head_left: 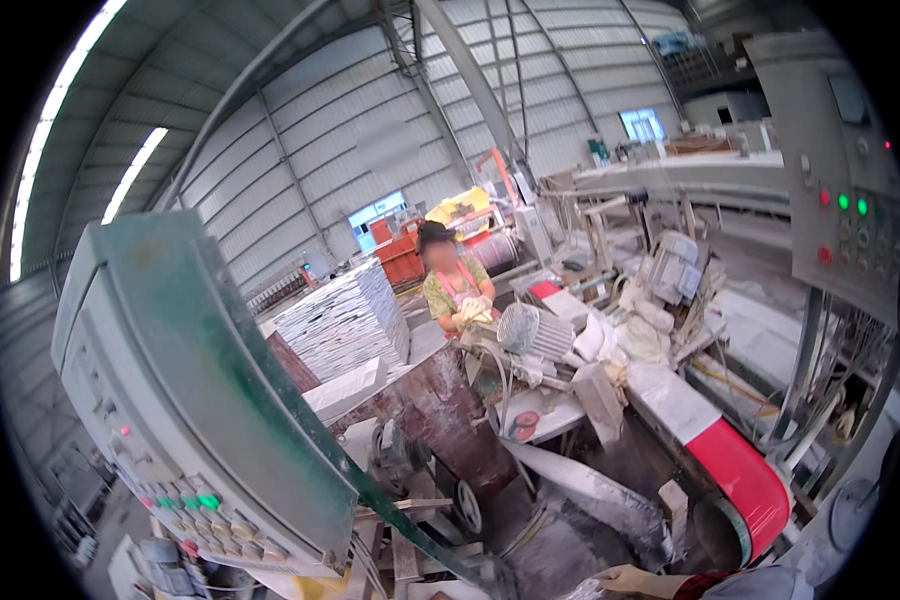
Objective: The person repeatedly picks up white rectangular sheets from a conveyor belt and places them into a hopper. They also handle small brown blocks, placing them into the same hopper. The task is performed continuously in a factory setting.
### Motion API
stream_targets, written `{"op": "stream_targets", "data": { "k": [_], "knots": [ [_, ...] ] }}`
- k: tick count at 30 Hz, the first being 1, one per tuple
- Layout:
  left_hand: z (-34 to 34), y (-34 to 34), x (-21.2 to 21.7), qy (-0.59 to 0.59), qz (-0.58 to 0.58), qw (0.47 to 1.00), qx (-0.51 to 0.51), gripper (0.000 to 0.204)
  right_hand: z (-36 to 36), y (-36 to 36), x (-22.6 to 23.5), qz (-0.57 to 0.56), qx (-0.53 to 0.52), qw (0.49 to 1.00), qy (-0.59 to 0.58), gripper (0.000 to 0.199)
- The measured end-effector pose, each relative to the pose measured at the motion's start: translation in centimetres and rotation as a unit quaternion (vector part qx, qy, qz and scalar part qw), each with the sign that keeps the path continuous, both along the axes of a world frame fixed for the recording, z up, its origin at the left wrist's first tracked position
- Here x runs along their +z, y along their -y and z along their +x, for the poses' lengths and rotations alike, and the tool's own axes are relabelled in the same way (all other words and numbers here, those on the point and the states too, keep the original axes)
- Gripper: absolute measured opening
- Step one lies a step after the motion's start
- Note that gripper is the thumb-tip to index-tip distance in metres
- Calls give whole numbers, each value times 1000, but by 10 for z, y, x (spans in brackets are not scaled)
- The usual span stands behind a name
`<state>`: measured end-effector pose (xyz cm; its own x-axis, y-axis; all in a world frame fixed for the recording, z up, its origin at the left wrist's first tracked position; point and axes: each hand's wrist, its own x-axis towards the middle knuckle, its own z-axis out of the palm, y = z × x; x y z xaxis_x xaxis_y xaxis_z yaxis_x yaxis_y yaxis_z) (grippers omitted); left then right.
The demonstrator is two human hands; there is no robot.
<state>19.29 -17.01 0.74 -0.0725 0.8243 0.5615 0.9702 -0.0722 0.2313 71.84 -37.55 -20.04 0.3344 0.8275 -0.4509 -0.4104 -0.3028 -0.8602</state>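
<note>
My right hand, pale yellowish and seemingly gloved, shows at the lower edge, with a dark red cuff and a grey-blue sleeve behind it. Its fingers are partly cut off by the picture's rim. Something whitish lies at the fingertips, too small and blurred to name. Nearest above the hand is the end of a long conveyor-like machine with a red cover. My left hand is out of view.
A green-grey control cabinet with lit buttons looms at left; another control panel stands at right. Beyond the machine's motor stands a co-worker in pale gloves. Stacked slabs rise behind. A curved strip and wood pieces lie low ahead.
</note>
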Motion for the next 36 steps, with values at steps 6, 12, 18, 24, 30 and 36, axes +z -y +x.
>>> {"op": "stream_targets", "data": {
  "k": [6,12,18,24,30,36],
  "knots": [
    [131,46,35,177,-129,946,-240,60,-30,-1,-3,1,52,999,-4,42],
    [233,101,51,375,-247,789,-419,55,-48,-49,70,119,123,978,-118,43],
    [374,128,47,195,-179,747,-610,71,-22,-21,223,241,1,970,45,52],
    [376,144,68,413,-463,545,-564,51,67,50,213,235,-347,896,150,58],
    [434,155,217,326,-372,481,-723,59,155,127,203,137,-578,804,-35,68],
    [367,113,68,-1,-332,656,-678,45,192,132,148,143,-569,810,-15,61]
  ]
}}
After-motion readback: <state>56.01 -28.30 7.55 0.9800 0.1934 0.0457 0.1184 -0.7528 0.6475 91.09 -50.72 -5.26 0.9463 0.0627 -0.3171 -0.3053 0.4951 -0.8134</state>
